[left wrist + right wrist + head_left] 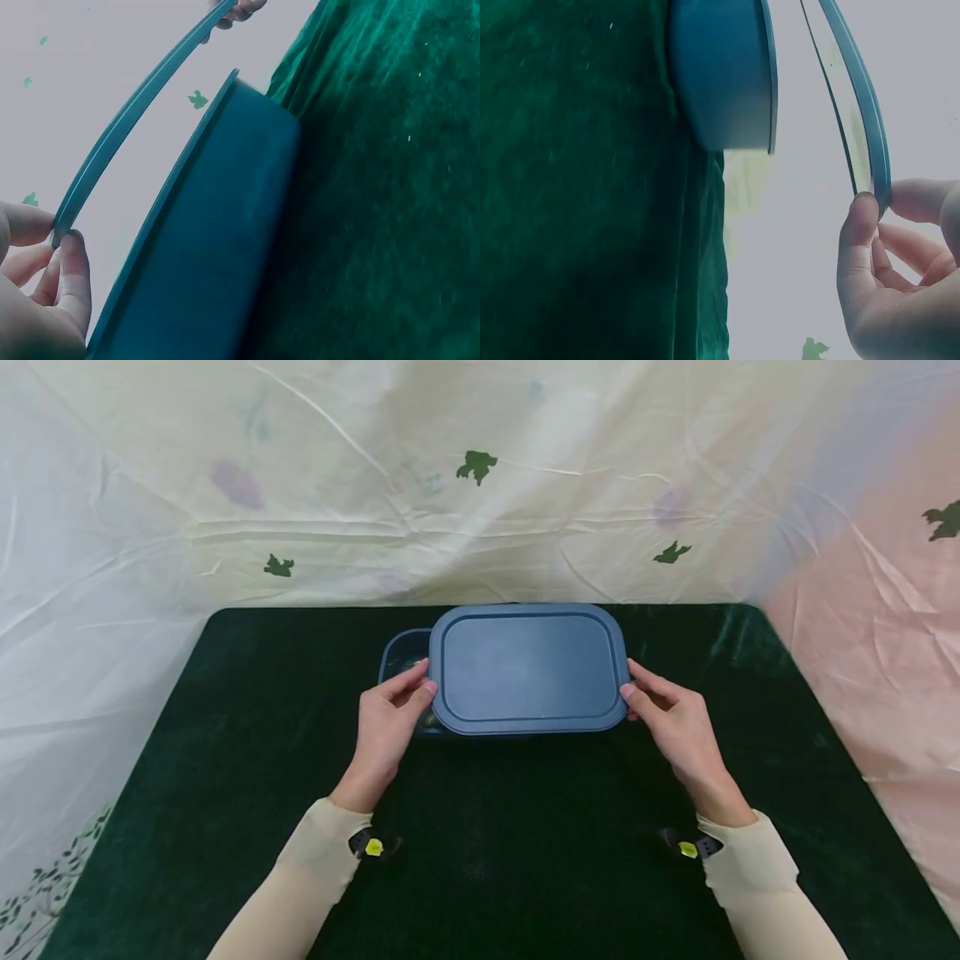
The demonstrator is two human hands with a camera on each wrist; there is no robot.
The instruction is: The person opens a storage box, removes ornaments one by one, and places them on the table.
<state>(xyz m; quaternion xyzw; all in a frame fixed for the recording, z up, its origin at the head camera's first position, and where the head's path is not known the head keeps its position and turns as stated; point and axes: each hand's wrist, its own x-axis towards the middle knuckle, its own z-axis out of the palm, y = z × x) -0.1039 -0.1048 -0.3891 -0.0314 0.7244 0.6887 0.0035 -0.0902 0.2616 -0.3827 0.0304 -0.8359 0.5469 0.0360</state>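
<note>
Lid [531, 667] | slate blue | opaque | rectangular, round-cornered | grooved along edge

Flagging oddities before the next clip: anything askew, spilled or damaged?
The blue lid, held above the blue food container, looks offset rightward in the head view: the container's left end shows past it. No spill or obvious damage shows.

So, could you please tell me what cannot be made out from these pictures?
Head view: the inside of the box, mostly hidden by the lid.
Head view: any marks on the yellow tags, too small to read.
Left wrist view: most of the right hand, cut off by the top edge.
Right wrist view: the lid's far end, cut off above.
</note>
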